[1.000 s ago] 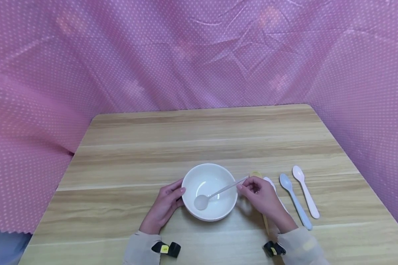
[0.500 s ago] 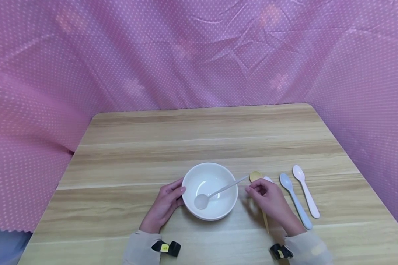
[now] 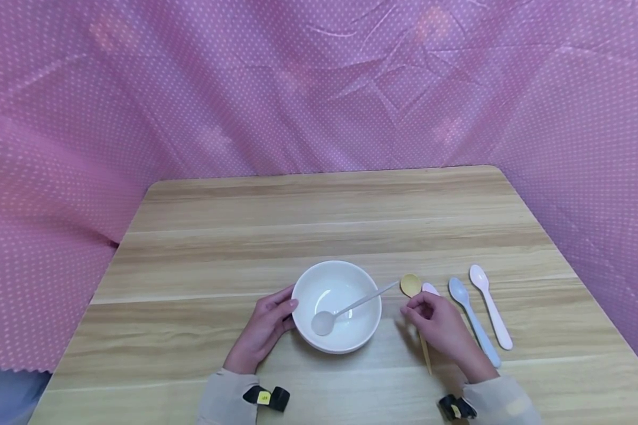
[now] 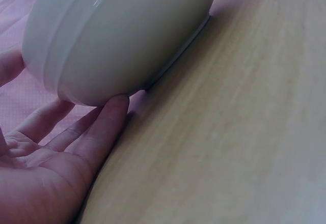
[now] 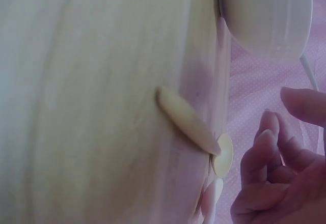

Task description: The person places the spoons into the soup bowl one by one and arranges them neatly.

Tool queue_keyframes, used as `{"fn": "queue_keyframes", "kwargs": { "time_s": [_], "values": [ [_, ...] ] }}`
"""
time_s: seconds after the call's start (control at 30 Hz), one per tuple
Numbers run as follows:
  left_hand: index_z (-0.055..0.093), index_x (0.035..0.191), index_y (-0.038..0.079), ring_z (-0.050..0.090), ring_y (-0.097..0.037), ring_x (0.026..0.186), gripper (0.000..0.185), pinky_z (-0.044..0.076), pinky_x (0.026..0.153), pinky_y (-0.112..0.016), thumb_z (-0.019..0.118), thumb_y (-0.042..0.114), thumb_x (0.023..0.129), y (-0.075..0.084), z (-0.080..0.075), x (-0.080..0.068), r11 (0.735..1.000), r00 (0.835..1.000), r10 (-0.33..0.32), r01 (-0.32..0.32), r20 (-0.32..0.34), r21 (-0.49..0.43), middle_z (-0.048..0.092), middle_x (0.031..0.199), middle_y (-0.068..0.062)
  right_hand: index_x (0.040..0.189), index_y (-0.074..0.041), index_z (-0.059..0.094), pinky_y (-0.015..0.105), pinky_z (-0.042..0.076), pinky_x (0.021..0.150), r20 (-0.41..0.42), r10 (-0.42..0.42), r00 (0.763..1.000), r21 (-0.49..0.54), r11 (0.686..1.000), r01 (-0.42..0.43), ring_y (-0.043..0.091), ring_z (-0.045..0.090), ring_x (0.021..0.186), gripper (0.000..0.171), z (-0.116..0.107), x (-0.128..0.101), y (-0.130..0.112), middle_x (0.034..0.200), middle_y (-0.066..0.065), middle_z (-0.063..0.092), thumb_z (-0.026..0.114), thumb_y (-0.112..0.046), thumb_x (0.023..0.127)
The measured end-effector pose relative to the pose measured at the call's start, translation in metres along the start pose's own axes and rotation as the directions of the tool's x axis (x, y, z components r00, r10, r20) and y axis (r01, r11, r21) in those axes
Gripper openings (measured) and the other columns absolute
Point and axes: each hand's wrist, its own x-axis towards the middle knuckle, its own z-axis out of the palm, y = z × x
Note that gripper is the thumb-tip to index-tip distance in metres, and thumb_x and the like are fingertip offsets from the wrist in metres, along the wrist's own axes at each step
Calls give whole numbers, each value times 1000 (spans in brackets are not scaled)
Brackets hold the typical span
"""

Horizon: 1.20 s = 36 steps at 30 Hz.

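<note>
A white bowl (image 3: 345, 337) stands near the front of the table, and a white spoon (image 3: 323, 323) leans in it with its handle over the right rim. My left hand (image 3: 266, 327) holds the bowl's left side, thumb at the rim; the left wrist view shows fingertips against the bowl's outer wall (image 4: 132, 40). To the right, my right hand (image 3: 441, 327) hovers over a yellow spoon (image 3: 410, 285) and a pale pink spoon (image 3: 429, 288), hiding parts of both. Its fingers are loosely curled and hold nothing, as the right wrist view also shows.
Right of the right hand lie a light blue spoon (image 3: 458, 291) and another pale pink spoon (image 3: 491, 313), side by side. The wooden table (image 3: 319, 218) is enclosed by a pink dotted cloth (image 3: 319, 106) at the back and sides.
My right hand has let go of the white spoon's handle and drawn back to the right, uncovering the yellow spoon's head. The left hand and bowl stay in place.
</note>
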Motion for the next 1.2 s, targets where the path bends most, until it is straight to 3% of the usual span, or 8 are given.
{"fn": "queue_keyframes", "kwargs": {
  "time_s": [0.33, 0.6, 1.2],
  "values": [
    [38, 142, 4, 60, -17, 111, 54, 54, 87, -33, 57, 17, 93, -1, 0, 0, 1000, 1000, 1, -1, -3, -7, 39, 147, -15, 89, -8, 64, 22, 45, 57, -10, 30, 999, -66, 997, -31, 14, 52, 72, 13, -4, -5, 8, 80, 3, 61, 68, -19, 85],
    [38, 142, 5, 61, -17, 109, 55, 54, 87, -33, 58, 17, 92, -1, 0, 0, 1000, 1000, -1, 1, -3, -3, 40, 146, -15, 86, -9, 64, 27, 43, 65, -68, 21, 997, -143, 989, -31, 13, 54, 72, 14, -10, -11, 16, 76, 1, 61, 69, -23, 83],
    [38, 142, 5, 63, -17, 105, 54, 55, 85, -32, 57, 17, 93, -1, 0, 0, 1000, 1000, -5, 4, -9, -8, 42, 145, -16, 79, -9, 62, 27, 39, 56, -38, 47, 998, -234, 971, -55, 14, 49, 62, 18, -12, -19, 20, 69, 0, 57, 69, -25, 83]
  ]
}}
